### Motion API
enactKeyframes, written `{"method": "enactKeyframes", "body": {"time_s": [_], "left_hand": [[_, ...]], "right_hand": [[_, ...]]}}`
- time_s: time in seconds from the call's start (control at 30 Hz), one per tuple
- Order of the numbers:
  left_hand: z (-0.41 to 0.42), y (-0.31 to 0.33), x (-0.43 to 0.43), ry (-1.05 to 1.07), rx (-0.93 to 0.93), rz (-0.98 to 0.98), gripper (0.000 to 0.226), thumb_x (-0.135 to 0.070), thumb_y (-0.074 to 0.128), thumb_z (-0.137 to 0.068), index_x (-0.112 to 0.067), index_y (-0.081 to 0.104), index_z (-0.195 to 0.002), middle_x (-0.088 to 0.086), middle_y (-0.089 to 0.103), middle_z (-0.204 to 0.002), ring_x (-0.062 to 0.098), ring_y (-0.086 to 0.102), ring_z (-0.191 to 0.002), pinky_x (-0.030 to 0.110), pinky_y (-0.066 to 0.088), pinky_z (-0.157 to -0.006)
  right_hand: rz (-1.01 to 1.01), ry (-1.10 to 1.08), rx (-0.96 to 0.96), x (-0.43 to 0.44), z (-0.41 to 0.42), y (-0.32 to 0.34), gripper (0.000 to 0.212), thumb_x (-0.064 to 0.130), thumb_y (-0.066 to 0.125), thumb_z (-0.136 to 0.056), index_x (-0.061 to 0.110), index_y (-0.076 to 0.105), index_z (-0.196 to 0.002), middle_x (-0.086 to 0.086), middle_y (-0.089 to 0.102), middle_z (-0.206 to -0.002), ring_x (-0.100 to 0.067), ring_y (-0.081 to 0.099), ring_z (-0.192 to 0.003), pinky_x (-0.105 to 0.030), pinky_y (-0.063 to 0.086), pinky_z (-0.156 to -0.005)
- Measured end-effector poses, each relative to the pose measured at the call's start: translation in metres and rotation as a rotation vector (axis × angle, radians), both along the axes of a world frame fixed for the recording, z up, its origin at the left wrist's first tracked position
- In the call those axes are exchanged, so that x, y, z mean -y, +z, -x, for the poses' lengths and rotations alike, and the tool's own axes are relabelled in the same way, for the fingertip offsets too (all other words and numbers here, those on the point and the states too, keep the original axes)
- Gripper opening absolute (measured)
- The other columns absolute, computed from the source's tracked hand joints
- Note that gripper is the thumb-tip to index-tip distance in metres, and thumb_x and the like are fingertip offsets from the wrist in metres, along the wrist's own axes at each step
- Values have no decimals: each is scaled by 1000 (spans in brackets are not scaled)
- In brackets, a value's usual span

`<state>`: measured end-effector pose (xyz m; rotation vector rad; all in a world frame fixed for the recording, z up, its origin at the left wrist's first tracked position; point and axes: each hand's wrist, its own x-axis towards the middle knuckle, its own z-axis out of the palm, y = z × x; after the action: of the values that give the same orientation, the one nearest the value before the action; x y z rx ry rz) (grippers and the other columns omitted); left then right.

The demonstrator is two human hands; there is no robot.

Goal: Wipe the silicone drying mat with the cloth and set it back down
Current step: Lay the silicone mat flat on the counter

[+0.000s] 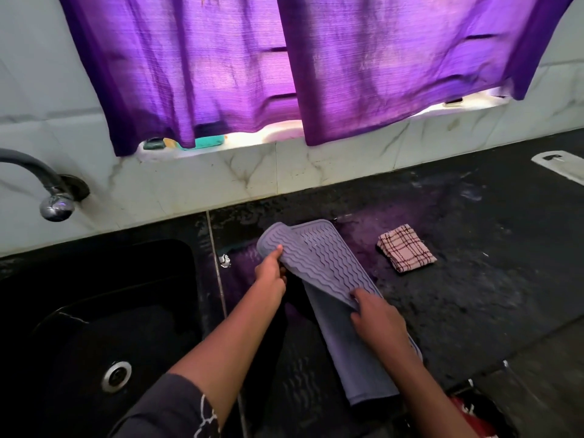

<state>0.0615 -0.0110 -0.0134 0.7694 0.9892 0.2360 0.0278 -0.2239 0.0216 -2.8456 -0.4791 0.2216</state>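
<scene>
Head view: the left hand (271, 273) and right hand (376, 317) pinch the half-lifted silicone drying mat (319, 257) on the table (489, 248), lengthwise away; the checked cloth (406, 248) lies right of it, nearer the right hand.

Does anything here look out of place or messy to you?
The grey mat isn't flat: the left hand and right hand hold it folded over itself. The dark counter around it looks streaked, perhaps wet. The checked cloth lies apart, untouched.

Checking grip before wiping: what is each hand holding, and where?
Both hold the mat: left hand grips its curled far corner, right hand pinches the lifted edge. The cloth lies unheld.
</scene>
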Motion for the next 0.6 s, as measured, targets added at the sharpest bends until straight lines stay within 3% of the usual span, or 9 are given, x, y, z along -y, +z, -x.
{"method": "enactKeyframes", "body": {"time_s": [0.07,0.13,0.23,0.3,0.4,0.53,0.6], "left_hand": [[1,6,-9,18,48,-70,32,-17,76,-74,-2,64,-100,13,69,-91,26,67,-80,34,57,-70],[4,11,-26,45,41,-219,17,-13,76,-74,-4,65,-83,19,69,-100,32,67,-93,43,55,-87],[8,20,-54,-3,44,-375,13,-5,70,-78,-8,60,-72,21,66,-95,28,65,-78,34,56,-72],[11,26,-68,-67,35,-462,4,-2,66,-81,0,64,-84,18,64,-90,21,59,-67,27,52,-62],[15,20,-86,-152,-61,-612,26,-3,67,-81,8,64,-105,17,67,-100,22,61,-78,33,52,-75],[21,1,-101,-200,-244,-729,20,-11,71,-77,-12,68,-96,13,71,-102,27,66,-88,43,55,-85],[29,4,-95,-164,-256,-769,23,-14,69,-78,-20,63,-99,5,68,-105,25,65,-92,37,54,-85]], "right_hand": [[-68,48,26,-6,7,5,25,19,48,-89,20,54,-114,-3,65,-111,-23,60,-99,-32,44,-78],[-127,98,24,-17,17,15,25,19,51,-88,18,56,-112,-3,65,-108,-23,60,-97,-33,43,-76],[-175,195,29,-46,38,22,21,20,51,-86,14,57,-105,-5,63,-103,-24,59,-93,-34,43,-75],[-184,230,29,-68,54,24,18,18,50,-85,11,55,-100,-9,62,-103,-28,59,-91,-34,43,-73],[-134,306,-5,-97,72,18,24,15,51,-85,6,56,-107,-14,61,-109,-30,59,-96,-34,43,-76],[-83,330,104,-117,84,3,27,26,68,-72,7,64,-91,-11,68,-91,-23,66,-79,-26,48,-64],[-80,345,7,-116,86,-2,28,28,57,-84,6,59,-103,-13,65,-105,-28,63,-91,-31,47,-72]]}}
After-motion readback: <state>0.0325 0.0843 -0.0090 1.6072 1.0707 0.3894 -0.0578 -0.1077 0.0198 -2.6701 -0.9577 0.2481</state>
